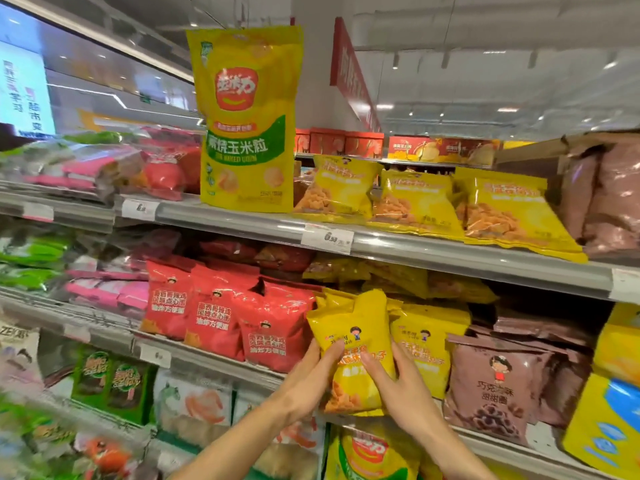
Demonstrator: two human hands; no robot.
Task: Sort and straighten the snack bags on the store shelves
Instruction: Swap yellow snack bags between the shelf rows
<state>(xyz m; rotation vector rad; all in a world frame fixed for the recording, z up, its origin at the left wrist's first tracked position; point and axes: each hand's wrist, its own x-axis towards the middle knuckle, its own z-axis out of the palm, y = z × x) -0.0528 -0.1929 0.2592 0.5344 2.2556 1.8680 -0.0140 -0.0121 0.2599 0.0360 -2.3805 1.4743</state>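
Bag (353, 341) upright, top tilted left

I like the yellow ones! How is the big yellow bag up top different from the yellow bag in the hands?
The tall yellow bag stands upright on the upper shelf, untouched; the small yellow bag sits on the shelf below, held by the left hand and right hand. The tall yellow bag has a green band and red logo; the small yellow bag shows a cartoon child. Both are yellow snack bags.
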